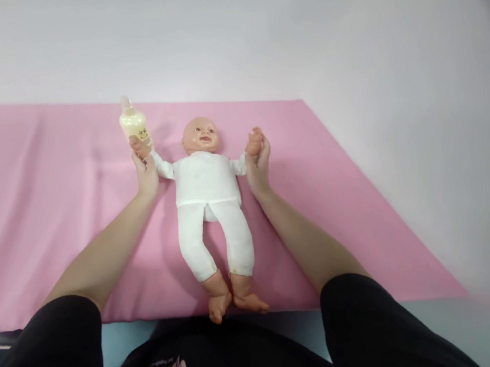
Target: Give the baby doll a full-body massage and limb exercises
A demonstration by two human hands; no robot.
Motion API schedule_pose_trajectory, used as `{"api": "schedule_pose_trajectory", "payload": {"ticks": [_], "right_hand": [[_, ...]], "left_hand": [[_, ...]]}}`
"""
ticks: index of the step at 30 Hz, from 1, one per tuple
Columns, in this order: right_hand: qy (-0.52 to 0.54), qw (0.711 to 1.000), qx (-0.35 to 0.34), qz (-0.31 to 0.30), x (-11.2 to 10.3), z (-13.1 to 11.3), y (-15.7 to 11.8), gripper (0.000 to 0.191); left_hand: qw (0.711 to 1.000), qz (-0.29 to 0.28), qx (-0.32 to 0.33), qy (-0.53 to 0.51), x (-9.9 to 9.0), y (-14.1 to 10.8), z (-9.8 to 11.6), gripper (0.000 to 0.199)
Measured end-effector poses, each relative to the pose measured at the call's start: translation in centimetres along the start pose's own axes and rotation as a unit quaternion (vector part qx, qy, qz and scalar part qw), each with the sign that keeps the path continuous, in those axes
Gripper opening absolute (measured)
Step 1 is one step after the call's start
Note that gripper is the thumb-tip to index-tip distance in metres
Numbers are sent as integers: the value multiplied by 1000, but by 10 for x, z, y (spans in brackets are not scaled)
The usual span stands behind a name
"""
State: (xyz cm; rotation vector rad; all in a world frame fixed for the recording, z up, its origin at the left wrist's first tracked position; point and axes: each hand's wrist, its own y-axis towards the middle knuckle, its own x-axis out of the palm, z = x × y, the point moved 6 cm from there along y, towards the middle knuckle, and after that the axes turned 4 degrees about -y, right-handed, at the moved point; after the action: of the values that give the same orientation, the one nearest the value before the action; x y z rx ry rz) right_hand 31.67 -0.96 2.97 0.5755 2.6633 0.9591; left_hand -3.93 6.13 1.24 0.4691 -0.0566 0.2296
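A baby doll with a white cloth body lies on its back, head away from me and bare feet at the near edge. Its arms are spread out to both sides. My left hand is closed around the doll's forearm at the left, just below its small plastic hand. At the right, my right hand grips the other doll arm near the wrist, fingers partly hidden behind it. A bottle of pale yellow liquid with a pump or cap on top stands just beyond my left hand, partly covered by the doll's hand.
Pink cloth covers the surface under the doll, with some wrinkles at the left. Its right edge slants down toward the near right. A plain pale wall rises behind. My body is close against the near edge.
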Motion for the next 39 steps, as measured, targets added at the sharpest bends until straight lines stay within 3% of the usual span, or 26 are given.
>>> {"api": "schedule_pose_trajectory", "payload": {"ticks": [3, 6, 8, 10, 13, 19, 25, 28, 31, 34, 39], "right_hand": [[36, 996, 68, 54, -10, 32, 5, 69], [38, 982, 143, 114, -21, 64, 5, 70], [23, 980, 153, 126, -24, 72, 5, 68], [3, 988, 115, 104, -23, 63, 6, 67], [-19, 999, 14, 35, -12, 30, 6, 69], [-98, 987, -90, -94, 9, -19, -8, 69], [-198, 942, -184, -200, 27, -38, -21, 54], [-208, 936, -192, -208, 29, -40, -21, 54], [-184, 954, -163, -170, 23, -33, -18, 53], [-128, 980, -107, -109, 13, -19, -13, 56], [6, 999, -37, 16, -5, 10, 0, 65]], "left_hand": [[993, 65, -93, -30, -10, 6, -17, 44], [991, 74, -101, -40, -10, 7, -18, 42], [992, 70, -91, -44, -8, 5, -14, 41], [994, 57, -79, -42, -6, 4, -9, 44], [998, 12, -52, -27, -1, 1, -1, 56], [990, -66, 101, 77, 13, -14, 27, 72], [921, -212, 183, 270, 41, -34, 40, 64], [897, -255, 192, 307, 50, -42, 41, 59], [922, -216, 177, 268, 44, -38, 42, 61], [968, -129, 145, 160, 29, -25, 37, 68], [1000, 15, 11, -1, 3, -5, 13, 61]]}}
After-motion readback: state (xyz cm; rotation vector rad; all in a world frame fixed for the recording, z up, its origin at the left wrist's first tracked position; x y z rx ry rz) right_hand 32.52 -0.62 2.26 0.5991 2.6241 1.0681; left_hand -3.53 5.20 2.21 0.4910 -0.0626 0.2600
